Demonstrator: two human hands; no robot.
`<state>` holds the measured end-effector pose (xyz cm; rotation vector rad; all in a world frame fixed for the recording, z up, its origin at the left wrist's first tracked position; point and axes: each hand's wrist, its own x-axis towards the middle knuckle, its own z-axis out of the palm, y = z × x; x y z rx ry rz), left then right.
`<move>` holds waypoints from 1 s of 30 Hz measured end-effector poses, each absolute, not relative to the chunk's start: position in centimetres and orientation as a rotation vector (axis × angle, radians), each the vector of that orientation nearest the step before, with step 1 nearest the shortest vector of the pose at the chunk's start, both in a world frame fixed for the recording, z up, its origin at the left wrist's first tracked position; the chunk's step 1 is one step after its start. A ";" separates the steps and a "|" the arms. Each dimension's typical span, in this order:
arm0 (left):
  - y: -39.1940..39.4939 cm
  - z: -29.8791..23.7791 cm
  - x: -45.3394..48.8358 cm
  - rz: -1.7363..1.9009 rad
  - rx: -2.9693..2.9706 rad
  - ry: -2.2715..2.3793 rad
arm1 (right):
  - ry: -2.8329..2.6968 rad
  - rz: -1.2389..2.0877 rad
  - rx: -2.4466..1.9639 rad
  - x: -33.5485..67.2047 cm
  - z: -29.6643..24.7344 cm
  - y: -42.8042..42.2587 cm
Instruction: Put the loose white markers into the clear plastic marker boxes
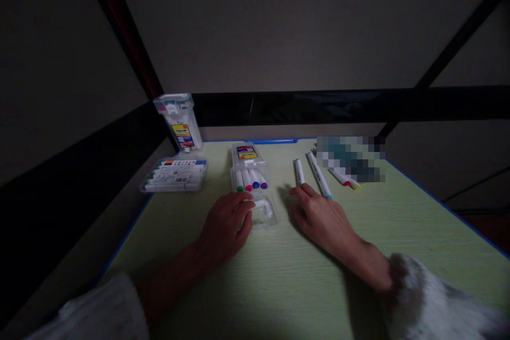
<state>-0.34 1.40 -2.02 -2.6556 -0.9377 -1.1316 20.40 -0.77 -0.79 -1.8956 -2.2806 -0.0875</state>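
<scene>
My left hand (226, 223) rests on the pale green table (279, 276), fingers curled loosely beside a clear plastic lid (265, 211). Just beyond the lid lies an open clear marker case (249, 170) with several coloured marker ends showing. My right hand (322, 218) lies flat with fingers stretched out, its fingertips touching the near end of a white marker (299, 171). A second white marker (319, 174) with a teal tip lies just right of it. Neither hand holds anything.
A flat case of markers (175, 174) lies at the table's left edge, and an upright clear marker box (180, 121) stands behind it. More loose markers (346, 178) lie at the back right. Dark metal bars frame the table's far side.
</scene>
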 end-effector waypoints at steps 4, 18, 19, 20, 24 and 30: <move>1.4 -2.0 -0.3 -1.123 -2.647 -0.951 | -2.291 -0.094 -1.896 20.5 -1.0 -0.7; 1.5 -2.2 -0.4 -1.130 -2.654 -0.952 | -2.305 -0.105 -1.871 20.7 -1.3 -0.6; 1.5 -2.2 -0.4 -1.125 -2.657 -0.953 | -2.305 -0.108 -1.869 20.7 -1.3 -0.7; 1.4 -2.2 -0.4 -1.120 -2.661 -0.953 | -2.306 -0.111 -1.867 20.7 -1.3 -0.7; 1.3 -2.0 -0.4 -1.116 -2.671 -0.941 | -2.310 -0.095 -1.866 20.6 -1.3 -0.7; 1.4 -2.0 -0.3 -1.114 -2.666 -0.944 | -2.298 -0.039 -1.840 20.6 -1.1 -0.7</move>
